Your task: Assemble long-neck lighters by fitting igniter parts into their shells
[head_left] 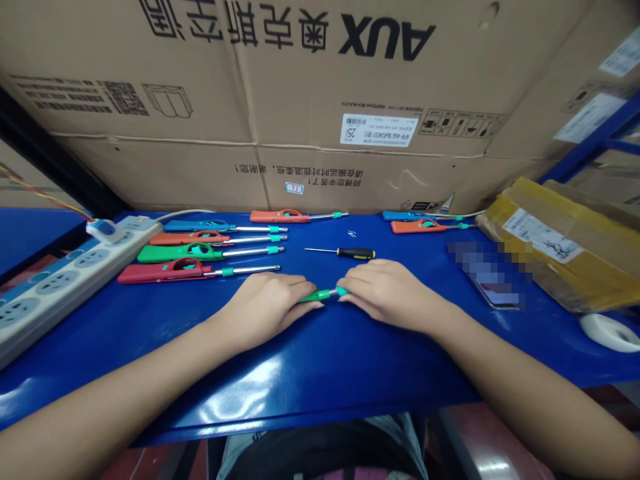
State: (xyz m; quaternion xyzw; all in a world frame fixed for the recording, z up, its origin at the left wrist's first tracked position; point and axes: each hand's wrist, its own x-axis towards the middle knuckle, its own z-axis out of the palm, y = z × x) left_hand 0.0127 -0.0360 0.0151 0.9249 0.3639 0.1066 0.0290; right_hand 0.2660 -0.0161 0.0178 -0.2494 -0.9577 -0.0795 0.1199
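Green lighter (311, 296), held 2-handed over the blue table (345, 363).
Left hand (270, 301) grasps it; right hand (383, 293) pinches its teal sleeve (341, 291). Apparent step: handling the sleeve; the next move calls for a steady left grip.

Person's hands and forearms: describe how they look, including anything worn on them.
The left hand and right hand are ungloved. No watch or bracelet shows at either wrist; fingers are partly hidden, so rings cannot be ruled out. The left forearm and right forearm show no sleeves.
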